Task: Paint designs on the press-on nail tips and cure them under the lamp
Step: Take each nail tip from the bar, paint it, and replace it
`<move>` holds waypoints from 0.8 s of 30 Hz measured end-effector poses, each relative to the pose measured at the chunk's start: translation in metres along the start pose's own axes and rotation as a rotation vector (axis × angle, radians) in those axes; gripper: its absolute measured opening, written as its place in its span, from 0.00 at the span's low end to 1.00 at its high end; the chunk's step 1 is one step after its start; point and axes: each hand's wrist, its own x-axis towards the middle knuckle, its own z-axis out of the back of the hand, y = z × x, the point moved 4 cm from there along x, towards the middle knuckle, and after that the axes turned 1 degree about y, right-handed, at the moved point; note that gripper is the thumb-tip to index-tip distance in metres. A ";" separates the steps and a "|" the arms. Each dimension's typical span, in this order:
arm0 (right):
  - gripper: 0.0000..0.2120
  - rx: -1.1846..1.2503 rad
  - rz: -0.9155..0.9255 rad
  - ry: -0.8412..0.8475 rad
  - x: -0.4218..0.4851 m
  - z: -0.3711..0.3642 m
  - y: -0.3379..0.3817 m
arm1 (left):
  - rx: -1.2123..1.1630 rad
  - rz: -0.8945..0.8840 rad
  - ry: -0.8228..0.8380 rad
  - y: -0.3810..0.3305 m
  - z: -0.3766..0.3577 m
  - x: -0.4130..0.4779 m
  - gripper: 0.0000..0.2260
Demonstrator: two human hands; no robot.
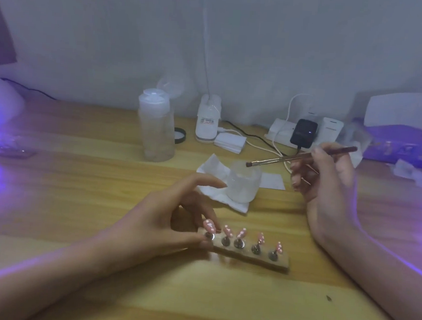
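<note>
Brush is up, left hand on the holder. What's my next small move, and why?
Probably lower the brush into the cup to rinse it. The right hand holds it with the bristles just over the rim, far from the tips, which already carry white dots. The left hand pinches the holder at its end.

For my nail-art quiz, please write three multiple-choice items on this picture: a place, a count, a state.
1. Pink nail tips on the wooden stand: A three; B five; C seven.
2. The brush bristles are: A at the glass cup mouth; B on a nail tip; C on the stand.
3. The left hand: A lies flat; B grips the brush; C pinches the stand's end.
Answers: B, five stand in a row; A, bristles hover by the cup; C, thumb and fingers clasp one end.
</note>
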 end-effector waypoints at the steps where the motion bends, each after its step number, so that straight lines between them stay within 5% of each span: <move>1: 0.08 -0.013 -0.001 0.016 -0.001 -0.001 0.000 | 0.018 -0.005 -0.001 0.000 0.000 0.000 0.30; 16: 0.08 -0.112 0.059 -0.005 0.000 0.004 0.002 | 0.016 0.041 -0.093 0.001 0.007 -0.003 0.28; 24: 0.07 -0.305 0.197 0.198 -0.003 -0.014 0.009 | 0.039 0.010 -0.100 -0.003 0.008 -0.003 0.27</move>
